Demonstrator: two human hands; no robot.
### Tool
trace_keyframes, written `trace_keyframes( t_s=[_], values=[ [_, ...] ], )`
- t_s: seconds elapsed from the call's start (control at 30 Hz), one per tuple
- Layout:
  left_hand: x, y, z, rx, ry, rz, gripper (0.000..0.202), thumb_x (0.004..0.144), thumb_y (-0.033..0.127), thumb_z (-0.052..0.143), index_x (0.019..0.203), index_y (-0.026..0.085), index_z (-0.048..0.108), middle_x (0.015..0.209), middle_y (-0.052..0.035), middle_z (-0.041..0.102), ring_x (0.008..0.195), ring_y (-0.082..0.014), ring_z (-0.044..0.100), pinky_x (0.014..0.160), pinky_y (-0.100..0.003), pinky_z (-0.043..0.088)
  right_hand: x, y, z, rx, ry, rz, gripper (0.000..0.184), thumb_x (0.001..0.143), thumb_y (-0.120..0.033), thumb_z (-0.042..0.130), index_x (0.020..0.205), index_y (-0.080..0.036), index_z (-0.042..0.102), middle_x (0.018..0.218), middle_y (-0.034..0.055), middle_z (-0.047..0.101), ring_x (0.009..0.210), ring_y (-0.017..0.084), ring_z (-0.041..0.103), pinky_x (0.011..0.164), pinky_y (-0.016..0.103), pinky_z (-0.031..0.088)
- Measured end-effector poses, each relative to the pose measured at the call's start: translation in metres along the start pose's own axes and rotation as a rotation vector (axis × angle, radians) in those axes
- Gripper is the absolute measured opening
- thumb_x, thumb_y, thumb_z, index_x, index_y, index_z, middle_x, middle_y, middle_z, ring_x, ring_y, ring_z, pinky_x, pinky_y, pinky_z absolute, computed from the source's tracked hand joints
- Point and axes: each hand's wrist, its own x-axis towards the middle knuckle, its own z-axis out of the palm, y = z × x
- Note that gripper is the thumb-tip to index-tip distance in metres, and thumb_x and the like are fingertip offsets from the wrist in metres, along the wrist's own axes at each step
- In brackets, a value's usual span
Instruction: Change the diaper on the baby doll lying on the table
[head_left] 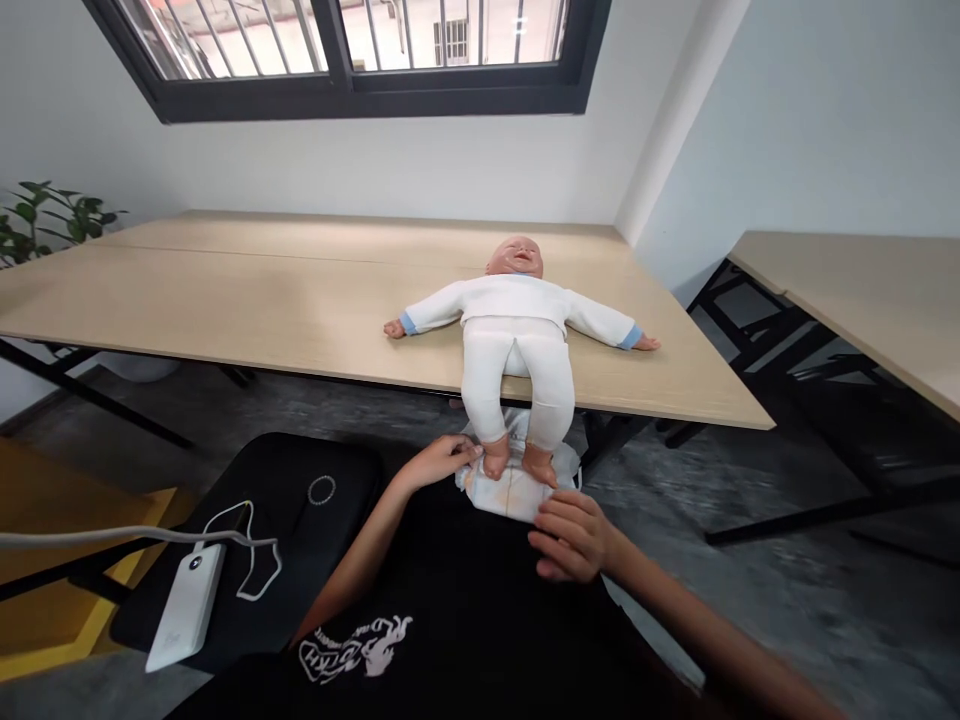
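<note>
A baby doll (517,320) in white clothes lies on its back on the wooden table (247,300), arms spread, legs hanging over the near edge. Its bare feet rest on a folded white diaper (510,490) lying on my lap. My left hand (442,462) pinches the diaper's left edge next to the doll's foot. My right hand (574,535) lies at the diaper's lower right corner, fingers curled and touching it.
A black seat (300,500) at my left carries a white power bank (187,605) with a cable. A second table (862,290) stands at right, a potted plant (45,215) far left. Black table legs cross the grey floor.
</note>
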Motion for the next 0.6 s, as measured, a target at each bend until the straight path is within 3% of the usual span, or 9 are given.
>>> trace_keyframes(
  t_s=[0.03, 0.07, 0.2, 0.27, 0.47, 0.6],
  values=[
    [0.004, -0.006, 0.005, -0.042, 0.031, -0.020, 0.048, 0.088, 0.060, 0.063, 0.085, 0.012, 0.067, 0.080, -0.0054, 0.068, 0.077, -0.0186, 0.061, 0.074, -0.028, 0.048, -0.006, 0.010, -0.004, -0.071, -0.055, -0.033, 0.053, 0.099, -0.065, 0.042, 0.079, -0.026, 0.073, 0.077, 0.0067, 0.067, 0.077, 0.018, 0.065, 0.075, 0.034, 0.054],
    [0.007, -0.010, 0.010, -0.082, 0.083, -0.037, 0.045, 0.085, 0.056, 0.068, 0.089, 0.012, 0.067, 0.084, -0.0058, 0.069, 0.081, -0.0192, 0.062, 0.078, -0.030, 0.049, -0.012, 0.020, -0.008, -0.143, -0.071, 0.029, 0.052, 0.102, -0.058, 0.040, 0.080, -0.023, 0.073, 0.082, 0.0084, 0.069, 0.080, 0.018, 0.065, 0.078, 0.035, 0.052],
    [0.018, -0.023, 0.029, -0.363, 0.324, -0.141, 0.044, 0.072, 0.029, 0.086, 0.105, 0.014, 0.060, 0.097, -0.0059, 0.070, 0.093, -0.0198, 0.065, 0.089, -0.031, 0.050, -0.023, 0.044, -0.020, -0.222, 0.155, 0.522, 0.060, 0.104, -0.050, 0.024, 0.078, -0.017, 0.066, 0.080, 0.0120, 0.066, 0.078, 0.020, 0.060, 0.080, 0.037, 0.044],
    [0.021, -0.026, 0.036, -0.544, 0.350, -0.211, 0.045, 0.071, 0.021, 0.086, 0.105, 0.015, 0.058, 0.094, -0.0048, 0.071, 0.091, -0.0183, 0.067, 0.086, -0.030, 0.052, -0.017, 0.048, -0.019, -0.147, 0.220, 0.623, 0.057, 0.103, -0.052, 0.027, 0.077, -0.017, 0.064, 0.081, 0.0118, 0.066, 0.080, 0.021, 0.060, 0.083, 0.036, 0.044],
    [0.018, -0.019, 0.041, -0.710, 0.177, -0.257, 0.043, 0.059, 0.025, 0.092, 0.092, 0.012, 0.067, 0.088, -0.0087, 0.073, 0.078, -0.0190, 0.069, 0.075, -0.030, 0.055, 0.010, 0.057, 0.008, 0.134, 0.407, 0.879, 0.047, 0.094, -0.049, 0.031, 0.080, -0.015, 0.060, 0.090, 0.0128, 0.068, 0.086, 0.022, 0.062, 0.080, 0.031, 0.046],
    [0.013, -0.009, 0.033, -0.682, -0.063, -0.168, 0.048, 0.052, 0.031, 0.096, 0.090, 0.011, 0.075, 0.091, -0.0105, 0.075, 0.081, -0.0207, 0.069, 0.074, -0.027, 0.053, 0.011, 0.076, 0.017, 0.251, 0.292, 0.976, 0.044, 0.084, -0.045, 0.040, 0.101, -0.011, 0.063, 0.110, 0.0174, 0.069, 0.100, 0.027, 0.064, 0.086, 0.034, 0.049]
  ],
)
